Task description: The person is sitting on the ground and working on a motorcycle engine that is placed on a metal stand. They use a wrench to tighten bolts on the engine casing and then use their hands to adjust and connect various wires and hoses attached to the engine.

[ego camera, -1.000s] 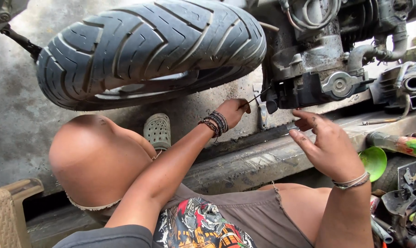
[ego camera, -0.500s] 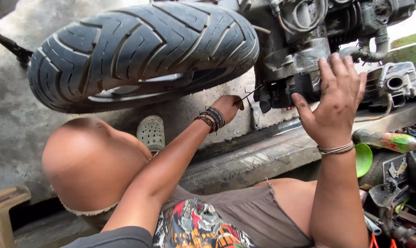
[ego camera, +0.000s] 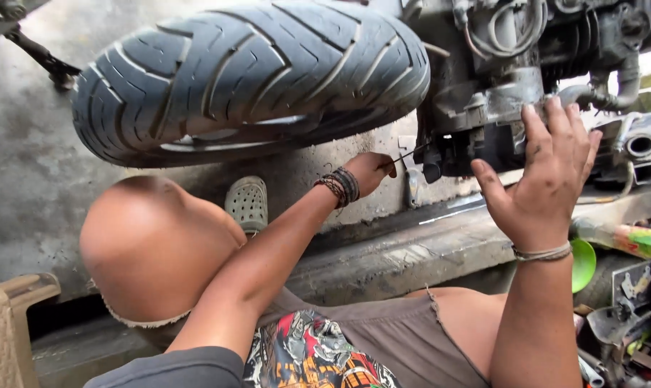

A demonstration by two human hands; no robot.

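Observation:
A scooter's black rear tyre (ego camera: pixel 246 72) hangs above my lap, with the grimy engine block (ego camera: pixel 498 93) to its right. My left hand (ego camera: pixel 372 171), wearing dark bead bracelets, pinches a thin metal pick or wire (ego camera: pixel 406 154) whose tip points into a dark part under the engine. My right hand (ego camera: pixel 545 176), with a thread band on the wrist, is raised with fingers spread, its fingertips resting against the engine casing. It holds nothing.
My bent knee (ego camera: pixel 153 244) fills the lower left, a grey clog (ego camera: pixel 248 202) behind it. A concrete kerb (ego camera: pixel 397 259) runs across. A green bowl (ego camera: pixel 583 264), a bottle (ego camera: pixel 627 238) and scattered tools (ego camera: pixel 620 330) lie at right. A tan stool (ego camera: pixel 9 323) stands at far left.
My right hand has risen from open air below the engine up onto the casing. My left hand has stayed put with the wire under the engine.

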